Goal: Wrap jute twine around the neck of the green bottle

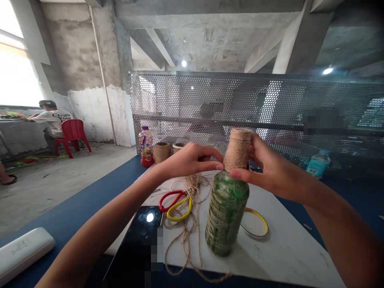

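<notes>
A green glass bottle (227, 212) stands upright on the white board, its body streaked with a pale, glue-like film. Jute twine (238, 150) is wound tightly round its neck. My right hand (264, 170) grips the wrapped neck from the right, thumb across the front at the lower edge of the winding. On the left, my left hand (201, 160) is closed in a pinch, thumb and forefinger at the same edge of the twine; the strand between the fingertips is too small to make out. Loose twine (193, 184) lies in a tangle below that hand.
Scissors with red and yellow handles (180, 208) lie left of the bottle, near a dark phone-like slab (141, 228). A yellow-edged ring (261, 222) is at right. Behind stand a drink bottle (146, 146), a twine-wrapped jar (162, 153) and a perforated metal screen (180, 100). A white case (27, 254) lies front left.
</notes>
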Tool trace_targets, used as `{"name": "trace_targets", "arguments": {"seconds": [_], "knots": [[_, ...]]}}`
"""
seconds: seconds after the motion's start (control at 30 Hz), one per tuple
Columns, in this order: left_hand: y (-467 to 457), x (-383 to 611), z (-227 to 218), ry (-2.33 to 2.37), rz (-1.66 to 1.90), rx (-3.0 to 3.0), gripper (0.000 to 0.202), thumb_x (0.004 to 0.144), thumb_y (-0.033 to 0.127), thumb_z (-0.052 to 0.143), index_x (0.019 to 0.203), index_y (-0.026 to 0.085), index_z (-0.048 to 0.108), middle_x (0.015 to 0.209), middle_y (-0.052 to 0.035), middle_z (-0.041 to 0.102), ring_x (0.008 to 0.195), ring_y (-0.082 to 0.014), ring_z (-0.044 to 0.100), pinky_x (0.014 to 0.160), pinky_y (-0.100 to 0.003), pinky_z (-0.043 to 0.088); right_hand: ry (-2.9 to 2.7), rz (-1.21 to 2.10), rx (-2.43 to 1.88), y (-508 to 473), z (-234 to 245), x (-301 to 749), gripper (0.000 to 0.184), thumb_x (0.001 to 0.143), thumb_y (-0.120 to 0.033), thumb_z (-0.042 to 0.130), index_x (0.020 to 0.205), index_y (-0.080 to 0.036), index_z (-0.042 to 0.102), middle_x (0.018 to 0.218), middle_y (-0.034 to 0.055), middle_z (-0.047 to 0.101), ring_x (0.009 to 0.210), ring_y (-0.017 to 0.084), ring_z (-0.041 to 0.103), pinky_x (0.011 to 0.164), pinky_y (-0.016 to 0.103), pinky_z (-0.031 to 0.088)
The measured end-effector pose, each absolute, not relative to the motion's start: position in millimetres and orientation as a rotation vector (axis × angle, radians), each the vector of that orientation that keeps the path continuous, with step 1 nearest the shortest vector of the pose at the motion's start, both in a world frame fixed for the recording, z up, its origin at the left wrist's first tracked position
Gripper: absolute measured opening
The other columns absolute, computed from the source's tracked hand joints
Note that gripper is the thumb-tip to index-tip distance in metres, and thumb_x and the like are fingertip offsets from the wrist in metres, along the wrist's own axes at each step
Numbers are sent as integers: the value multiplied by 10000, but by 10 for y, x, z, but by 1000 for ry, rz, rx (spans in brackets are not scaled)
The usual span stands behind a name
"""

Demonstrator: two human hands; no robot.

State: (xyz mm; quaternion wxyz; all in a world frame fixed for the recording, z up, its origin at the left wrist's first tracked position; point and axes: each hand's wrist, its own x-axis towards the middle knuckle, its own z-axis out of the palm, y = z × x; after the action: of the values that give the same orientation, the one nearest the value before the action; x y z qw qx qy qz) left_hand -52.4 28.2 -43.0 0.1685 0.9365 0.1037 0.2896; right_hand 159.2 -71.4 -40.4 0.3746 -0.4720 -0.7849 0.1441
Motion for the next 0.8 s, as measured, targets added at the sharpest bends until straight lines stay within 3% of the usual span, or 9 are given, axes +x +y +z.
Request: {"name": "trace_targets", "arguments": {"seconds": [0.17, 0.27, 0.33, 0.43, 0.6, 0.8], "knots": [[281, -531, -424, 288, 811, 2626, 334, 837, 452, 603, 930, 145, 692, 558, 59, 386, 508, -66, 316, 449, -200, 247, -2063, 612, -1018, -749, -383, 1599, 769, 858, -328, 619, 1460, -414, 149, 1385, 19, 476, 1265, 272, 491, 982, 402, 513], [268, -530, -416, 282, 816, 2629, 313, 844, 431, 600, 901, 138, 691, 575, 53, 432, 509, -59, 323, 454, -195, 258, -2094, 584, -995, -729, -386, 1630, 822, 861, -318, 610, 1479, -412, 76, 1398, 22, 467, 1288, 278, 465, 1010, 419, 486], [263, -528, -414, 277, 819, 2631, 300, 845, 421, 601, 903, 141, 692, 580, 50, 453, 513, -60, 333, 460, -195, 264, -2101, 467, -1062, -705, -395, 1648, 889, 814, -320, 666, 1476, -421, 81, 1424, 14, 436, 1318, 293, 420, 1036, 444, 456], [264, -527, -415, 282, 812, 2644, 296, 852, 417, 592, 907, 146, 696, 605, 37, 499, 531, -65, 367, 477, -196, 286, -2055, 338, -1166, -686, -405, 1653, 898, 770, -343, 716, 1448, -440, 135, 1351, 17, 500, 1255, 301, 482, 986, 475, 491], [272, -526, -414, 254, 814, 2654, 299, 845, 417, 604, 904, 140, 699, 617, 33, 531, 531, -63, 379, 485, -194, 301, -2049, 427, -1086, -734, -381, 1628, 775, 802, -331, 691, 1416, -447, 232, 1367, -7, 478, 1260, 257, 484, 975, 365, 510], [252, -520, -406, 236, 804, 2690, 296, 848, 409, 605, 892, 133, 701, 628, 33, 536, 541, -59, 389, 501, -193, 314, -2080, 580, -1034, -772, -363, 1652, 810, 847, -329, 630, 1462, -431, 114, 1268, 20, 557, 1192, 259, 549, 966, 397, 514]]}}
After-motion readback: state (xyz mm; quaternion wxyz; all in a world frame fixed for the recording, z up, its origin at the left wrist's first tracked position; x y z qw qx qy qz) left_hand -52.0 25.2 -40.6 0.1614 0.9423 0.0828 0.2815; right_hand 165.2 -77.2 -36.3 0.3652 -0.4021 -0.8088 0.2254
